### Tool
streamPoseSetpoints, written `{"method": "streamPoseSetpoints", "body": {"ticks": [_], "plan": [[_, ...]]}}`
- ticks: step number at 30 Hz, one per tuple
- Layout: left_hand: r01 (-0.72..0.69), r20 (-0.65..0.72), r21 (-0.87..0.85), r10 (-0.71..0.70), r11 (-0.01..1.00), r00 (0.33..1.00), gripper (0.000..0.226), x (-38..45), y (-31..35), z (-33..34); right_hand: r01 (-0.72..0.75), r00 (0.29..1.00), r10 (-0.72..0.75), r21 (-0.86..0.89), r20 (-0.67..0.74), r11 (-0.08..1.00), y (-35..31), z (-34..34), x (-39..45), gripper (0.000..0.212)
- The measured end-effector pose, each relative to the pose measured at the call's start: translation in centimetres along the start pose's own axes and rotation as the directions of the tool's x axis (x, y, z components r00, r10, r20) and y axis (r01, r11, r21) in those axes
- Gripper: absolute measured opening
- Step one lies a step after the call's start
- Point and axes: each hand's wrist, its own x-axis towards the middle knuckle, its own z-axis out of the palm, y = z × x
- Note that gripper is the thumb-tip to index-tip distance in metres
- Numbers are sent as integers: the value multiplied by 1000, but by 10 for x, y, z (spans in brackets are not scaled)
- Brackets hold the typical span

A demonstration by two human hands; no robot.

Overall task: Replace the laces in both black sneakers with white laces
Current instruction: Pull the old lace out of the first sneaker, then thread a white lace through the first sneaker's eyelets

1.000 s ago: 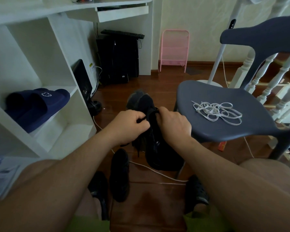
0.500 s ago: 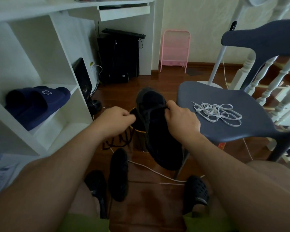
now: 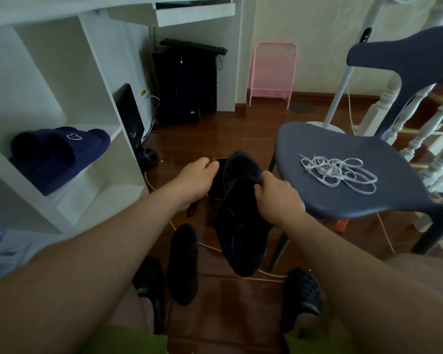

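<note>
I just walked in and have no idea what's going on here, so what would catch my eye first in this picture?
Two bare arms reach forward at the centre: the right hand grips a black sneaker held in the air, and the left hand pinches its black lace. To the right, a tangle of white laces lies on a grey chair, and a second sneaker sits on the floor below.

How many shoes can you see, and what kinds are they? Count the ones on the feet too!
Black lace-up sneakers: 2, one held in the hands, one on the floor
Navy blue slide sandals on the white shelf: 2
Black perforated clogs worn on the feet: 2, and
Total: 6
</note>
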Motion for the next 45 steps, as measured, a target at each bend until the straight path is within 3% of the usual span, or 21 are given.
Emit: {"method": "streamPoseSetpoints", "body": {"ticks": [3, 9, 14, 17, 19, 20, 22, 24, 26, 27, 28, 29, 31, 32, 33, 35, 36, 38, 40, 43, 45], "plan": [[85, 34, 60, -87, 995, 996, 43, 45, -11, 5, -16, 998, 16, 0, 68, 1000, 7, 10, 0, 21], [78, -68, -269, -100, 960, 993, 62, 117, -4, 13, -20, 987, 31, -71, 156, 997, 21, 24, -1, 23], [0, -117, -249, -30, 969, 993, 46, 171, 3, 27, -53, 979, 62, -52, 193, 997, 33, 31, 15, 23], [41, -2, -113, -42, 993, 999, 44, 186, -1, 28, -92, 978, 93, -15, 185, 996, 39, 33, 24, 22], [126, 86, 179, -143, 976, 986, 62, 192, -11, 28, -103, 979, 98, 18, 178, 995, 41, 33, 29, 18], [131, 85, 365, -173, 922, 981, 69, 188, -14, 27, -106, 980, 96, 46, 174, 993, 42, 32, 31, 17], [80, 120, 540, -170, 838, 978, 60, 174, -21, 26, -112, 981, 94, 104, 167, 988, 43, 30, 33, 16], [139, 311, 422, -288, 896, 906, 64, 153, -31, 26, -129, 978, 98, 168, 181, 977, 46, 30, 37, 16], [361, 564, 311, -476, 879, 675, 78, 126, -44, 31, -163, 969, 106, 258, 222, 952, 50, 38, 40, 13], [418, 660, 300, -503, 857, 558, 82, 113, -51, 38, -195, 961, 119, 305, 249, 932, 51, 44, 39, 14], [439, 714, 289, -497, 851, 494, 80, 103, -60, 48, -225, 952, 131, 340, 278, 913, 53, 51, 37, 15], [440, 717, 276, -488, 855, 497, 67, 93, -67, 59, -244, 944, 137, 352, 301, 904, 55, 60, 35, 15], [361, 588, 274, -452, 892, 671, 29, 81, -84, 85, -235, 917, 122, 266, 380, 935, 56, 74, 28, 12], [320, 518, 299, -435, 899, 737, 21, 76, -97, 98, -184, 895, 94, 169, 437, 968, 55, 76, 25, 19], [298, 484, 330, -432, 895, 761, 23, 73, -108, 108, -111, 868, 57, 81, 494, 991, 53, 74, 24, 34], [309, 481, 365, -462, 878, 745, 32, 67, -132, 123, 9, 833, -36, 51, 552, 999, 43, 56, 25, 58], [307, 484, 397, -482, 865, 730, 38, 66, -144, 130, 16, 830, -71, 103, 553, 995, 37, 41, 27, 60], [279, 484, 481, -517, 831, 706, 51, 64, -169, 147, -41, 822, -111, 252, 559, 967, 29, 7, 33, 43], [241, 468, 546, -531, 802, 707, 47, 58, -186, 170, -7, 847, -150, 293, 510, 956, 30, -27, 40, 22], [358, 370, 475, -552, 804, 747, 45, 49, -212, 206, 181, 948, -173, -4, 266, 984, 50, -77, 60, 19], [409, 307, 418, -550, 811, 777, 46, 45, -221, 221, 165, 978, -142, -152, 150, 975, 71, -95, 70, 23]]}}
